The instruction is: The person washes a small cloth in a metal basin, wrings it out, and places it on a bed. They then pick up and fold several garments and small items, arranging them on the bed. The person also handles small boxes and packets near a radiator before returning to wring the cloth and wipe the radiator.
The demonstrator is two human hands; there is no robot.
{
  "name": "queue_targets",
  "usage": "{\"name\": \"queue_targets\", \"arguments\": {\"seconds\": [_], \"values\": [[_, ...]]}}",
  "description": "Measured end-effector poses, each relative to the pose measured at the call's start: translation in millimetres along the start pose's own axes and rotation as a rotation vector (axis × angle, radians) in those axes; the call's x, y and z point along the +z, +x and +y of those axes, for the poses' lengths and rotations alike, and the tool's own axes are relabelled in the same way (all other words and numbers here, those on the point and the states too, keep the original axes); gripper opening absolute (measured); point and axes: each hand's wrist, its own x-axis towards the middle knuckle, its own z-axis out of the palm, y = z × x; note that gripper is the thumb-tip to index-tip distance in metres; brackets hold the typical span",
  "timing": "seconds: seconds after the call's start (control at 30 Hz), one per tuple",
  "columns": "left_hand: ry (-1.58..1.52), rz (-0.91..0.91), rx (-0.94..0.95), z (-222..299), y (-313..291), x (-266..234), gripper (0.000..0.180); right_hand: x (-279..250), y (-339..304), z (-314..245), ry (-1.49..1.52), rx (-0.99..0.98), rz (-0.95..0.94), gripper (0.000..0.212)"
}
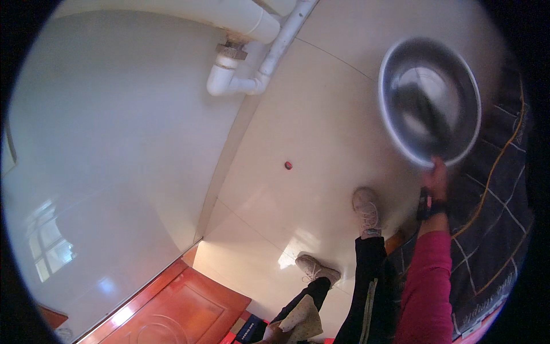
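A wide silver metal basin [427, 103] hangs tilted at the upper right, its shiny hollow facing me. My right hand [437, 179] grips the basin's near rim, with the thumb over the edge; the other fingers are hidden behind it. That arm has a pink sleeve and a dark watch at the wrist. At the lower edge, my left hand [275, 332] is closed on a beige speckled cloth [302, 320], beside my leg. Part of this hand is cut off by the picture's edge.
White drain pipes [240, 83] run along the wall at the top. A small red and black object [288, 165] lies on the tiled floor [275, 200]. A dark patterned cloth cover [487, 229] stretches along the right. A reddish wooden door [177, 309] stands at lower left.
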Motion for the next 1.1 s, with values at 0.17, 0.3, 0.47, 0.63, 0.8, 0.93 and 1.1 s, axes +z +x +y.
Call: {"name": "queue_targets", "arguments": {"seconds": [0.17,0.3,0.47,0.63,0.8,0.93,1.1], "values": [[0.026,-0.023,-0.013,4.2,1.3,-6.7,0.044,-17.9,4.7,13.5,0.140,-0.018,0.072,0.013],[0.051,-0.043,-0.019,9.3,2.7,-11.9,0.042,-26.5,12.0,33.6,0.193,-0.011,0.048,0.014],[0.095,-0.079,-0.011,6.1,6.9,-14.8,0.040,-31.1,17.5,44.7,-0.125,-0.187,0.014,0.025],[0.317,-0.140,0.050,2.7,16.7,-14.6,0.040,4.7,-41.5,49.9,-0.189,-0.005,0.121,0.036],[0.660,-0.217,0.127,43.7,27.0,-32.6,0.050,62.2,-174.7,60.0,-0.367,0.378,-0.026,0.051],[0.051,-0.023,0.153,124.3,8.6,-62.2,0.044,119.7,-253.3,17.8,-0.681,0.432,-0.432,0.055],[-0.433,-0.080,0.430,256.8,-23.2,-130.2,0.043,217.0,-318.9,-81.7,-0.715,0.306,-0.634,0.074]]}}
